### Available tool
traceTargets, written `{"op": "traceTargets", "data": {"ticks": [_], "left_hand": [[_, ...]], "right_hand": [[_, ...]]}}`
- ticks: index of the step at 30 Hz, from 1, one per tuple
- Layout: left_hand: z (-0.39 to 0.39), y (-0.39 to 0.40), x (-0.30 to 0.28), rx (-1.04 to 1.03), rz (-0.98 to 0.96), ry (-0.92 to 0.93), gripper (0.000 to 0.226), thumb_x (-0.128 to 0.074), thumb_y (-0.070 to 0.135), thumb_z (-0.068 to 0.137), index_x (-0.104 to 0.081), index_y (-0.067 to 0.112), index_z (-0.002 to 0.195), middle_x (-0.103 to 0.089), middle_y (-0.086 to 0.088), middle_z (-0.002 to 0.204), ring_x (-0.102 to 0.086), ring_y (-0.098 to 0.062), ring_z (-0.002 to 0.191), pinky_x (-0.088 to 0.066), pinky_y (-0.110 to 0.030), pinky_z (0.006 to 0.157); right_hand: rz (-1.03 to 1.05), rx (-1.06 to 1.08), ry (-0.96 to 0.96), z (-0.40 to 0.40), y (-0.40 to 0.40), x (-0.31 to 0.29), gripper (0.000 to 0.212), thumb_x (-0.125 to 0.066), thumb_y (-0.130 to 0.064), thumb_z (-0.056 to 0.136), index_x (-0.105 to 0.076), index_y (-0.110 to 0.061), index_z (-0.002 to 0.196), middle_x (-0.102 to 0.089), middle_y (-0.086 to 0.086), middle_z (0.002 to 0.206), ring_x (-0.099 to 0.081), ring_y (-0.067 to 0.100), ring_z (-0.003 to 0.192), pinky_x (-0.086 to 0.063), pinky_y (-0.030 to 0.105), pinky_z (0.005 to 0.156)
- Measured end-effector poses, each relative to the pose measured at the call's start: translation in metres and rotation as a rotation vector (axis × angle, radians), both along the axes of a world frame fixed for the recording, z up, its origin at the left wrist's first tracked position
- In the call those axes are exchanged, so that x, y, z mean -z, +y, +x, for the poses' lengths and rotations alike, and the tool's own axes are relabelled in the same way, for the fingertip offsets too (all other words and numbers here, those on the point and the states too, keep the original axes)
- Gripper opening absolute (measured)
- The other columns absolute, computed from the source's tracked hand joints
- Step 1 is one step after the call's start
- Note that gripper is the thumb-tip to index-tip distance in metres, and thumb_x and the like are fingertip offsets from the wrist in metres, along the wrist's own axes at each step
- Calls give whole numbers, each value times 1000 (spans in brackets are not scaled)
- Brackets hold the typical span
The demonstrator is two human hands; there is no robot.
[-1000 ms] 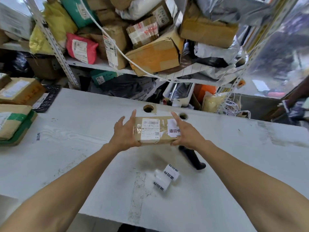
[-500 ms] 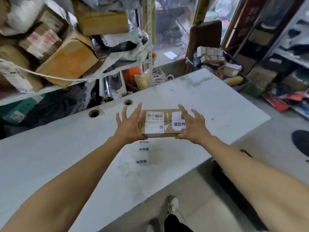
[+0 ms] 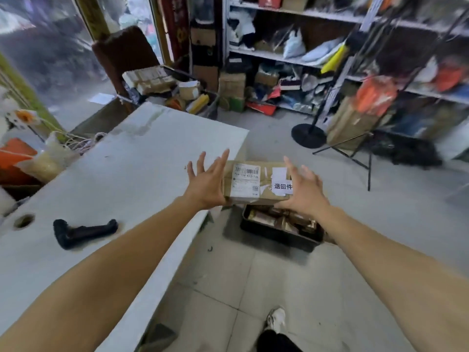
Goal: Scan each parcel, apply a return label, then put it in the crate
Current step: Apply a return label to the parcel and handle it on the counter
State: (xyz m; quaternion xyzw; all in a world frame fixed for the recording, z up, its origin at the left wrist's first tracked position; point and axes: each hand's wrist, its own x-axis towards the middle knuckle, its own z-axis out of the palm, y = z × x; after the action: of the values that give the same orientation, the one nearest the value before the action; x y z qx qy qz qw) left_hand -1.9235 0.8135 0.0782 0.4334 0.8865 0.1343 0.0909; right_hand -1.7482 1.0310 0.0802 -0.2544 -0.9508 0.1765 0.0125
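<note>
Now, far left of frame, black scanner (image 3: 83, 231) lying flat on the white tabletop (image 3: 121, 174). Moving right, left hand (image 3: 206, 185), fingers spread and straight, palm pressed to the left end of the brown parcel (image 3: 256, 184). Parcel held in the air at centre frame, past the tabletop edge, barcode label up, white return label (image 3: 281, 185) on its right part. Right hand (image 3: 303, 190), fingers spread too, palm against the right end. Directly below, lower centre, black crate (image 3: 281, 233) on the floor, brown packages inside.
</note>
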Motion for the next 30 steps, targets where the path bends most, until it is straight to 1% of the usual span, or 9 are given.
{"op": "traceTargets", "data": {"ticks": [7,11,14,17,20,23,25,28,30], "left_hand": [[30,149,15,142,-89,-2,139,-83,46,69,28,31,153,-16,-8,166,9,-39,152,8,-64,116],[54,204,36,152,-102,-62,138,-83,43,71,25,27,154,-7,-14,167,15,-40,151,6,-65,118],[64,232,62,172,-117,-107,137,-80,43,72,28,25,153,-18,-9,164,14,-39,151,6,-66,118],[63,256,99,191,-131,-142,140,-80,54,68,31,28,150,-23,-8,163,13,-39,151,6,-65,117],[54,284,148,217,-135,-154,140,-80,55,67,29,27,151,-17,-4,165,13,-40,150,6,-65,117],[49,309,207,215,-165,-161,140,-81,54,67,27,28,152,-13,-8,166,13,-41,150,5,-65,118],[47,323,253,231,-160,-170,138,-82,51,69,25,28,153,-6,-7,167,15,-40,150,4,-65,119],[43,344,332,258,-125,-189,136,-83,46,71,24,35,154,8,3,167,22,-35,149,2,-69,117],[44,357,389,243,-99,-212,134,-84,42,71,23,40,153,8,5,167,24,-34,148,6,-68,118]], "right_hand": [[2,165,-24,60,123,14,132,-88,-55,62,6,-40,154,-32,15,155,-15,32,148,-15,49,116],[-37,205,-70,83,167,39,130,-86,-55,64,6,-39,154,-33,13,155,-14,33,148,-13,51,118],[-104,244,-79,96,187,64,128,-85,-50,66,7,-37,154,-40,6,152,-10,32,149,-10,50,120],[-125,293,-89,99,202,96,127,-83,-52,66,9,-37,153,-43,3,150,-11,33,149,-12,51,119],[-145,337,-93,96,220,142,126,-81,-50,69,9,-35,155,-43,3,151,-11,34,150,-12,51,119],[-171,368,-111,93,238,205,125,-81,-50,70,9,-34,155,-45,3,150,-11,35,150,-12,50,119],[-192,388,-99,90,249,256,127,-81,-52,70,10,-35,155,-47,3,148,-11,34,150,-12,51,119],[-211,409,-70,85,269,337,129,-83,-53,68,10,-34,156,-47,-2,147,-11,31,150,-13,56,119],[-217,415,-49,84,282,394,129,-83,-54,68,9,-34,156,-43,-3,150,-13,30,149,-15,58,118]]}}
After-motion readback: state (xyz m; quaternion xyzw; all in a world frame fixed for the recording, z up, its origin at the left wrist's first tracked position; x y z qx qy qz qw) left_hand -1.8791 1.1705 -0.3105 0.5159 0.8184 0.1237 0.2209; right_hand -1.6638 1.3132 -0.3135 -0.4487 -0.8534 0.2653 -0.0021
